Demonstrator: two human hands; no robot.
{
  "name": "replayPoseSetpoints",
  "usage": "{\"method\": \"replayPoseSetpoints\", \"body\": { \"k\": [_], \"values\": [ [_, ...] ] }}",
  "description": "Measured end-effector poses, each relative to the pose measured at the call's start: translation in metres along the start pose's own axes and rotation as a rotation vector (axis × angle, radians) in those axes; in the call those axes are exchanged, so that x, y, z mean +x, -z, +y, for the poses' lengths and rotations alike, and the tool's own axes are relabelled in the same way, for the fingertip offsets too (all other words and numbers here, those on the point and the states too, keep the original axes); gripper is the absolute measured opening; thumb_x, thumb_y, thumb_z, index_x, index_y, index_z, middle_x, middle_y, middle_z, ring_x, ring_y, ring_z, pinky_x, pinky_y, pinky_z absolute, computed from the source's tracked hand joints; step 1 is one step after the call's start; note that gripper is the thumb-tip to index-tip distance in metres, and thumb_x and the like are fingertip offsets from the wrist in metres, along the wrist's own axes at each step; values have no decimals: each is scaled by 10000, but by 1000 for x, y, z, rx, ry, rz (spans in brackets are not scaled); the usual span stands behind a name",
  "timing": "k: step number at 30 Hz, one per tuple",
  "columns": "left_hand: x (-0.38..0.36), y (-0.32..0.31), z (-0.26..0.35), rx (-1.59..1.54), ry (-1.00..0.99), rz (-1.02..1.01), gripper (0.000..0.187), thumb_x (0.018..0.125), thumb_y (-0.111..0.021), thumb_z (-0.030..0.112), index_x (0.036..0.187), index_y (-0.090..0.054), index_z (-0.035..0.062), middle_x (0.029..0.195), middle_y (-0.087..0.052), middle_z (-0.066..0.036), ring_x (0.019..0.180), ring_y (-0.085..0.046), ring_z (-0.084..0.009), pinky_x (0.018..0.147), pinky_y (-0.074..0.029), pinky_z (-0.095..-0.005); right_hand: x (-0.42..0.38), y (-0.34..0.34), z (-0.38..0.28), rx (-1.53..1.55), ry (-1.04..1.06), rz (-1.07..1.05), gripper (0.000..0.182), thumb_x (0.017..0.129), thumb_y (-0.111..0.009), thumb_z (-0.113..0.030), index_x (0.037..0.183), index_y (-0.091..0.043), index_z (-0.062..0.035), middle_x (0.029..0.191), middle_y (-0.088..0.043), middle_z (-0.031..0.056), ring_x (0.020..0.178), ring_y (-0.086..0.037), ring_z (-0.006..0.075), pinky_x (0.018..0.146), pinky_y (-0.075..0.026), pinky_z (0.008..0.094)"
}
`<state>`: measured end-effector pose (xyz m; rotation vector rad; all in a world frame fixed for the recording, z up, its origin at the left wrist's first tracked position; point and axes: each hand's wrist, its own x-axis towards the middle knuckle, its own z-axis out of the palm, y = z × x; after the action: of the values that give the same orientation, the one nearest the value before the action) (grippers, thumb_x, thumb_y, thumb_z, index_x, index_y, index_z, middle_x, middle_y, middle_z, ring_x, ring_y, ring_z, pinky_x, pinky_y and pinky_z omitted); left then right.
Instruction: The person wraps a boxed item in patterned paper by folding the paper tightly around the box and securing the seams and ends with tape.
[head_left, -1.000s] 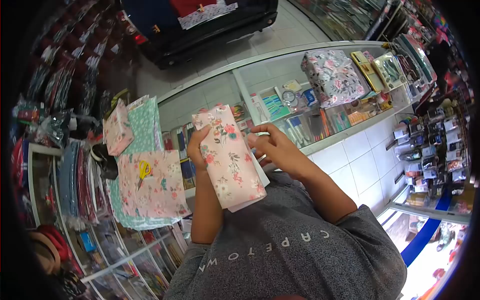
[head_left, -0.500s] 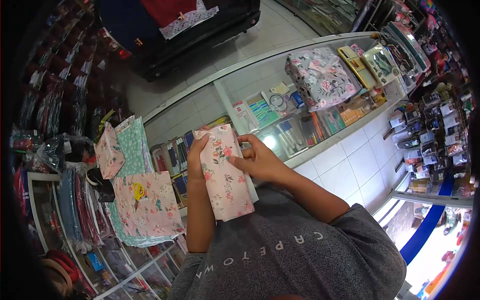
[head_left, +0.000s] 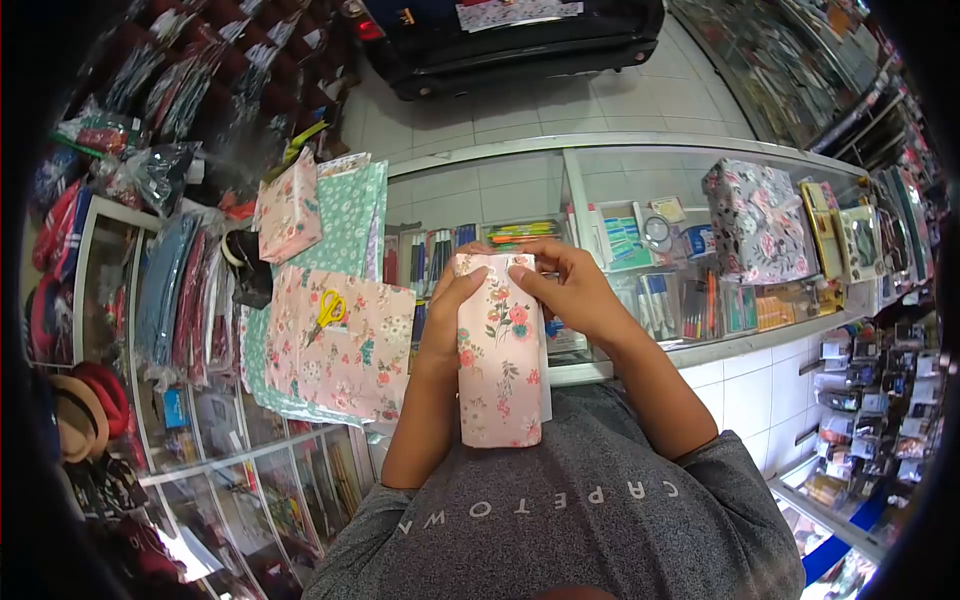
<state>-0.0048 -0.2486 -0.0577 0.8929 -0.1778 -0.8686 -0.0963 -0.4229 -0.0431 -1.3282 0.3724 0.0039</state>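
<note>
A pink floral paper packet (head_left: 500, 370), long and flat, is held upright in front of my chest. My left hand (head_left: 455, 305) grips its upper left edge, thumb on the front face. At the upper right, my right hand (head_left: 575, 295) holds the top edge, its thumb pressing on the paper and its fingers partly hidden behind. A strip of white shows along the packet's right side. Left of my hands, yellow-handled scissors (head_left: 330, 310) lie on a pink floral sheet (head_left: 375, 375), which rests over green patterned paper (head_left: 345, 215).
A pink floral wrapped box (head_left: 288, 215) stands at the back left. On the glass counter (head_left: 480, 195) at right sits a grey floral gift box (head_left: 760, 225). Pens and stationery show beneath the glass. Clothes in plastic (head_left: 165, 300) hang at left; a black car (head_left: 510, 45) is beyond.
The view has turned, shifting the counter and papers rightward. The packet now stands straighter, and my right hand has moved from its side up to the top edge, thumb on the front.
</note>
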Motion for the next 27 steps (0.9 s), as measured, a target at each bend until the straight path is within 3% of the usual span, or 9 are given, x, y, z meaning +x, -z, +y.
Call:
{"method": "replayPoseSetpoints", "body": {
  "k": [3,7,11,14,18,21,22,23,27],
  "values": [
    [-1,-4,7,94,-5,201,425,1013,-576,159,1417,-505,47,1254,-632,-143,1096,-688,-227,923,-593,-352,21,1,6,60,-102,-56,356,1029,-714,-195,1347,-666,-42,977,-753,28,730,-659,51,546,-507,211],
    [-5,21,15,-106,-84,-43,731,1067,-435,364,1646,-254,-43,1613,-421,-262,1454,-485,-312,1230,-359,-406,28,3,-12,100,-181,26,416,1003,-744,-241,1331,-630,-12,953,-753,42,718,-686,84,516,-535,230],
    [-24,8,14,-69,-224,-141,913,1039,-444,502,1684,-103,-47,1721,-218,-265,1567,-328,-329,1284,-254,-415,33,5,-13,266,-267,-5,394,1001,-751,-259,1292,-631,-21,985,-741,56,726,-701,102,510,-551,237],
    [-39,-13,11,-219,-279,-212,1313,843,-677,653,1683,78,-16,1755,-111,-239,1606,-237,-346,1293,-233,-440,36,7,-10,336,-302,-42,339,1026,-719,-250,1275,-647,-32,1006,-748,67,741,-727,122,525,-589,261],
    [-49,-8,7,-206,-291,-178,1443,728,-782,652,1686,76,-1,1767,-63,-214,1611,-222,-347,1301,-225,-458,40,10,-7,385,-323,-122,291,1045,-685,-237,1261,-659,-42,1017,-757,78,788,-765,156,606,-657,301],
    [-55,-9,9,-131,-341,-209,1429,724,-773,660,1687,40,-14,1772,-63,-199,1616,-214,-349,1305,-217,-460,45,12,-5,423,-322,-102,291,1043,-667,-184,1263,-620,0,1016,-747,114,748,-775,194,602,-672,321],
    [-55,-14,11,-210,-391,-277,1305,764,-799,512,1683,-53,-39,1776,-76,-186,1620,-214,-338,1308,-216,-449,47,14,-6,397,-306,-61,285,1043,-673,-195,1253,-634,-6,1005,-748,96,742,-763,176,591,-659,313],
    [-57,-19,15,-210,-401,-276,1305,764,-799,512,1683,-53,-39,1776,-76,-186,1620,-214,-338,1308,-216,-449,48,16,-7,390,-305,-69,285,1043,-673,-195,1253,-634,-6,1005,-748,96,742,-763,176,591,-659,313],
    [-64,-18,22,213,-362,-121,1075,781,-792,240,1649,-229,-50,1762,-159,-197,1612,-249,-302,1299,-229,-420,49,25,-11,303,-222,39,342,1026,-710,-235,1265,-641,-1,985,-746,74,742,-735,145,596,-642,305]
  ]
}}
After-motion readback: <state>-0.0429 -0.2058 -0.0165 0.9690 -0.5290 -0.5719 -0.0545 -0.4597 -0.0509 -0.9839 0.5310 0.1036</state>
